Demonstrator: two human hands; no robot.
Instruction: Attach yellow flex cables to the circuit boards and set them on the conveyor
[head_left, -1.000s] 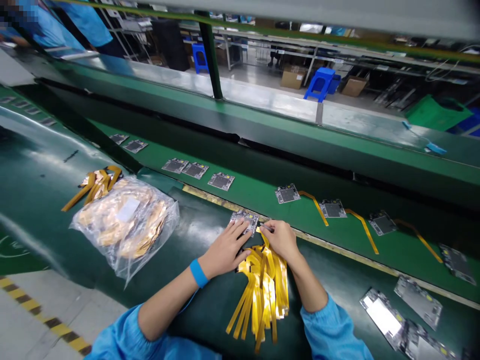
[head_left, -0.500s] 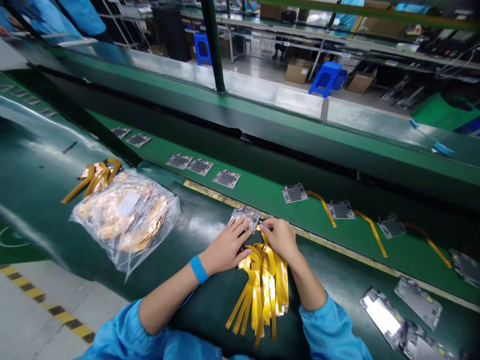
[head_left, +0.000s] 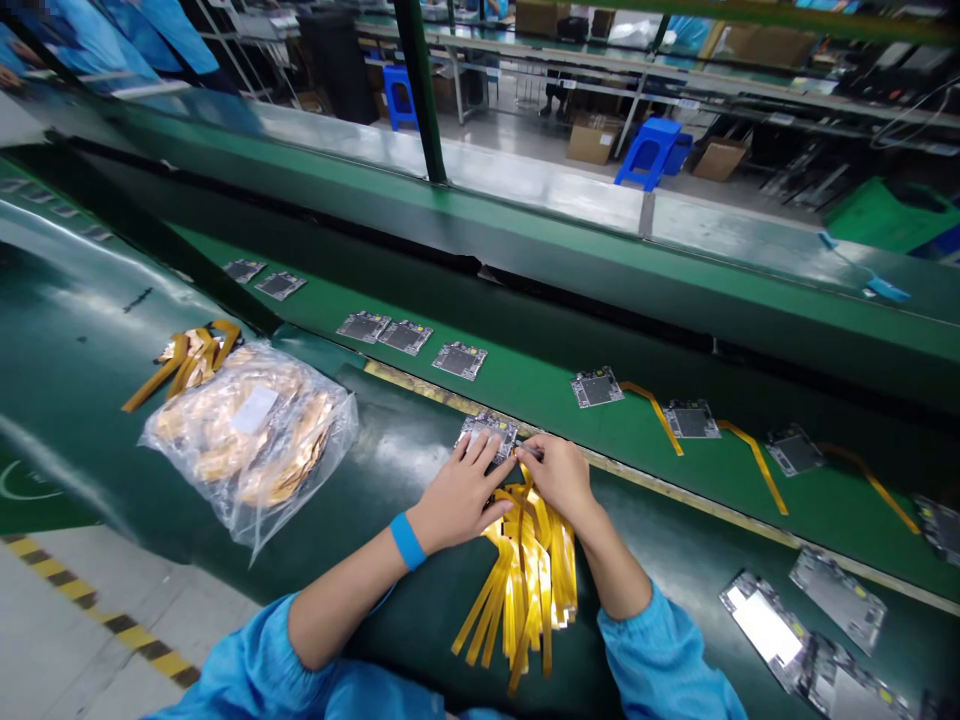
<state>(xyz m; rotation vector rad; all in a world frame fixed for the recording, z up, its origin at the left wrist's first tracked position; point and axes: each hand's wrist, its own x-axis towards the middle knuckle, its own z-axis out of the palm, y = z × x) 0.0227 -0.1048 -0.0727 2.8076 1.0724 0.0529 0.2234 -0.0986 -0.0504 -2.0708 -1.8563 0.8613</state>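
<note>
My left hand point(head_left: 461, 492), with a blue band on its wrist, lies with fingers spread over a circuit board point(head_left: 487, 428) at the bench edge. Its fingertips press on the board's face. At the board's right side my right hand point(head_left: 559, 475) is closed in a pinch around a slim grey tool point(head_left: 529, 450), whose exact kind I cannot make out. Just below both hands, a fanned pile of yellow flex cables point(head_left: 536, 570) lies on the green bench. The upper end of one cable reaches up near the board's lower right corner; my fingers partly hide that spot.
Along the green belt point(head_left: 517, 390) sit several boards, some with an orange flex cable point(head_left: 757, 470). A clear bag of flex cables point(head_left: 259, 430) lies left, beside loose cables point(head_left: 195, 355). More boards point(head_left: 840, 600) lie at the right. A green post point(head_left: 420, 90) stands beyond the belt.
The boards on the belt have shifted slightly to the right. My left hand has moved a little, its fingers still on the board. The right hand keeps its pinch in nearly the same place.
</note>
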